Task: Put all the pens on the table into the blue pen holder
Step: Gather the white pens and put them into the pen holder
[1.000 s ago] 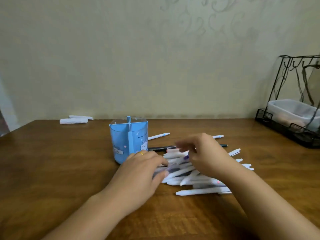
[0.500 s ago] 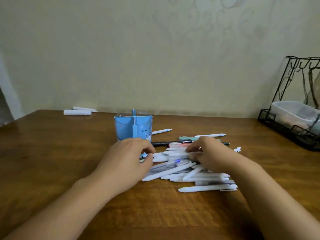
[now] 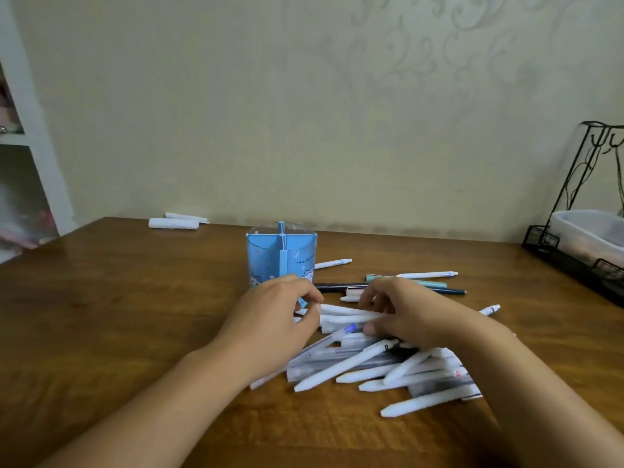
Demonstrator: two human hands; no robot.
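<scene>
The left hand [image 3: 270, 327] has its fingers curled, thumb and fingertips pinching one end of a small bundle of white pens [image 3: 344, 315]. The right hand [image 3: 410, 314] curls round the other end of the same bundle, thumb underneath, fingers over the top. The bundle lies roughly level between the two hands, at the far edge of the pile.

Below and right of the hands lies the pile of pens [image 3: 388, 369]: smooth white barrels crossing one another at shallow angles, with a few clear or grey ones among them, all flat on the table [image 3: 111, 315]. Beyond the right hand lie a dark pen [image 3: 341, 286], a pale green pen [image 3: 434, 283] and a white pen [image 3: 427, 274]; another white pen [image 3: 332, 263] lies just right of the holder, and one more [image 3: 489, 310] pokes out past the right wrist.

The blue pen holder [image 3: 281, 260] stands upright just beyond the left hand, a translucent plastic tub split into compartments by a cross-shaped divider, with small printed figures on its wall. The left knuckles hide its lower front.

The table is brown wood with a visible grain and a soft sheen. Two white rolled paper pieces [image 3: 175, 222] lie at its far edge by the pale patterned wall [image 3: 337, 113]. A black wire rack [image 3: 574, 251] holding a clear plastic box [image 3: 591, 231] stands at the right edge. A white shelf [image 3: 30, 130] stands at the left.
</scene>
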